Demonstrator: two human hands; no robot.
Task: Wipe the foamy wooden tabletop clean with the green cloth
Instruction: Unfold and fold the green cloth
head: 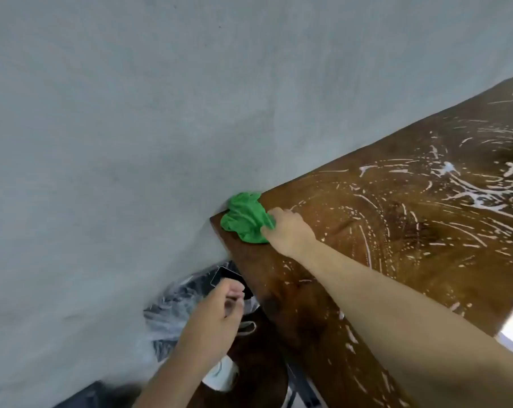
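On the foamy tabletop (367,231), my right hand (287,228) clutches the soft, light cloth (245,220) at nine o'clock; left hand (217,316) curled, holding nothing.

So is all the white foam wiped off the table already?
No, white foam streaks still swirl across the wooden tabletop, while the right hand holds the green cloth at its far corner.
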